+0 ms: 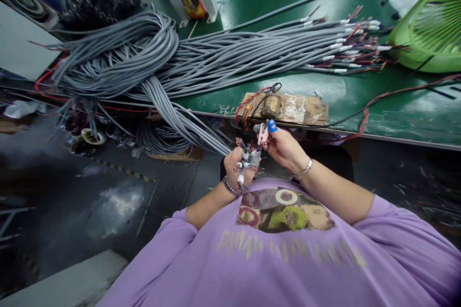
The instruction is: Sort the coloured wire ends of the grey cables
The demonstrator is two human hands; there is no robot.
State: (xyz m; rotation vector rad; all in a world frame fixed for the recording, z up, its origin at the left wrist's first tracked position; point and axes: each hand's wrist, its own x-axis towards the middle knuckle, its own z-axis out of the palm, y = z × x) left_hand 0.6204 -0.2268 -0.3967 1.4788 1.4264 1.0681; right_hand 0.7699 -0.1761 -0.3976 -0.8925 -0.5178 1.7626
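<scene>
My left hand [235,165] is closed around the ends of several grey cables [211,140]. White-wrapped ends and fanned-out coloured and copper wires [248,156] stick out of the fist in front of my chest. Beside it, my right hand [286,151] pinches a small pink piece [263,133], perhaps a clip, against the wire ends. A blue finger cover [272,126] sits on a digit of that hand. The exact kind of the pink piece is too small to tell. From my left hand the cables run up to the big grey coil on the bench.
A large grey cable bundle [252,55] lies along the green bench [403,120], its stripped ends towards a green fan [428,29]. At the bench edge is a wooden board [302,108] with red and black leads. More coiled cable [163,141] lies below.
</scene>
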